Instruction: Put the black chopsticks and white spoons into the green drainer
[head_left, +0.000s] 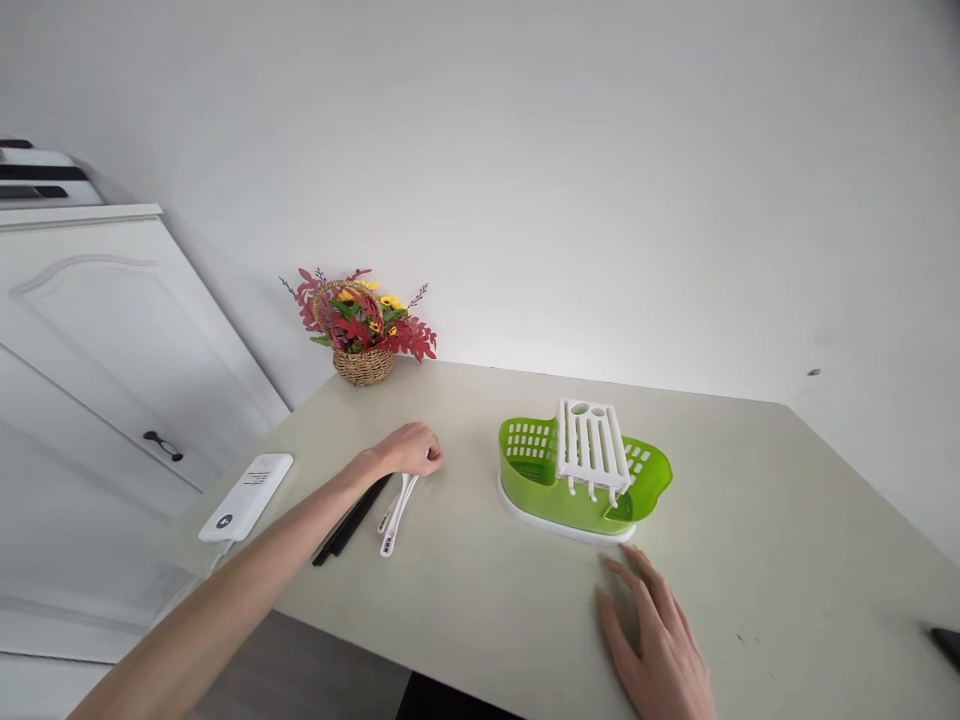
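My left hand point(412, 448) is closed above the table with its fingers curled under, so what it may hold is hidden. Just below it lie white spoons point(398, 516), handles toward me and upper ends out of sight behind the hand. Black chopsticks point(352, 522) lie beside them, partly covered by my left forearm. My right hand point(658, 635) rests open on the tabletop, fingertips close to the white base of a green plastic basket point(555, 505). A white slotted rack point(594, 445) with round holes and small hooks sits across the basket's middle.
A wicker basket point(364, 366) of artificial red and yellow flowers stands by the wall. At the left edge of the table point(480, 600) lies a white device point(247, 497) with a cable. A white cabinet point(112, 400) flanks the table. Something dark point(946, 643) shows at far right.
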